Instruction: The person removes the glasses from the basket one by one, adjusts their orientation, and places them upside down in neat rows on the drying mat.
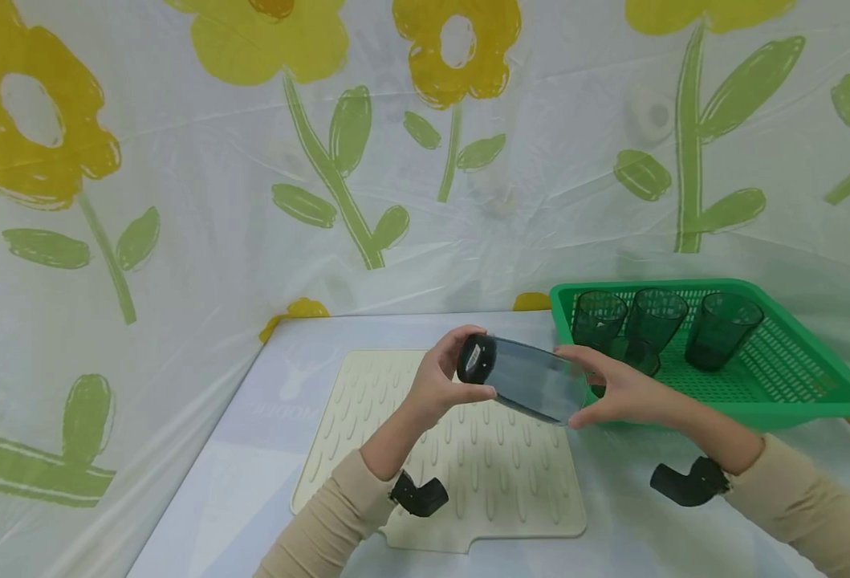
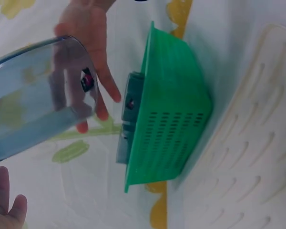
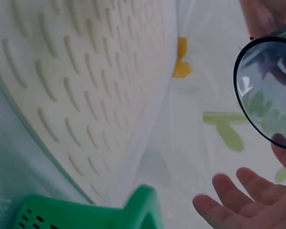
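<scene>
Above the table a tinted, clear drinking glass (image 1: 533,381) lies tilted on its side between both hands, its dark base toward the left and its mouth toward the right. My left hand (image 1: 442,381) grips the base end, thumb below and fingers above. At the mouth end, my right hand (image 1: 623,391) holds the rim between thumb and forefinger. The right wrist view looks into the round mouth of the glass (image 3: 264,90), where one fingertip meets the rim and the other fingers spread away from it. The left wrist view shows the right hand (image 2: 83,43) partly behind the glass.
A green perforated basket (image 1: 793,413) stands at the right, with several similar glasses (image 1: 724,329) in it. A cream ridged drying mat (image 1: 497,482) lies under the hands. Behind the table (image 1: 251,449) hangs a white sheet with a yellow flower print (image 1: 540,201).
</scene>
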Available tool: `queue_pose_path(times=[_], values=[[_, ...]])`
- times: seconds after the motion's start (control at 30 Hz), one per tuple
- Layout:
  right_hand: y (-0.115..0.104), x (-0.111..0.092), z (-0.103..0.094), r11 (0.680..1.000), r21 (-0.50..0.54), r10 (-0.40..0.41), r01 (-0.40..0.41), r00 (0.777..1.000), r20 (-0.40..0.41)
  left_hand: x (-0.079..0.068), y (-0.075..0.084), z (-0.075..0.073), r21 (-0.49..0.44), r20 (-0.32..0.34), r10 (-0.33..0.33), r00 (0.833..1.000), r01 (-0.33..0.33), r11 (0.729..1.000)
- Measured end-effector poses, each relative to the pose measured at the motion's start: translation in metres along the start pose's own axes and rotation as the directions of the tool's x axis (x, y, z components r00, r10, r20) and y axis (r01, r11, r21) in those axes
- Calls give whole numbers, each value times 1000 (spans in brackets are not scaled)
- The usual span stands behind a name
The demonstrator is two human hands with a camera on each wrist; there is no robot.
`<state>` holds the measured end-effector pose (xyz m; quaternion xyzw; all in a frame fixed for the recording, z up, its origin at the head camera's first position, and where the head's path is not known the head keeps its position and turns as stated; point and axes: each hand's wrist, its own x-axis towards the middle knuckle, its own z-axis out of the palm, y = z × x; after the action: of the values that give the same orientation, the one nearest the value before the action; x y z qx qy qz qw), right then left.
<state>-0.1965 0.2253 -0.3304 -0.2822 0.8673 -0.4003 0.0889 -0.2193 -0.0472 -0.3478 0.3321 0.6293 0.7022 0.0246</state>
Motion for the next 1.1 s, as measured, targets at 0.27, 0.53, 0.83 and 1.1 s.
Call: queue_pose_path(times=[0.27,0.53,0.83,1.1], values=[[2,7,23,998,-56,-10,11,1000,19,-3,8,8,-54,-26,-46,999,44,998],[-2,10,31,998,-66,-12,16,998,63,-3,18,15,-94,-73,-106,992,99,991],[-1,5,10,975,-219,18,-28,999,-47,-2,25,7,84,-153,-166,974,180,980],[12,-2,-14,952,-288,75,-104,991,-109,2,24,-9,231,-220,-184,958,235,944]])
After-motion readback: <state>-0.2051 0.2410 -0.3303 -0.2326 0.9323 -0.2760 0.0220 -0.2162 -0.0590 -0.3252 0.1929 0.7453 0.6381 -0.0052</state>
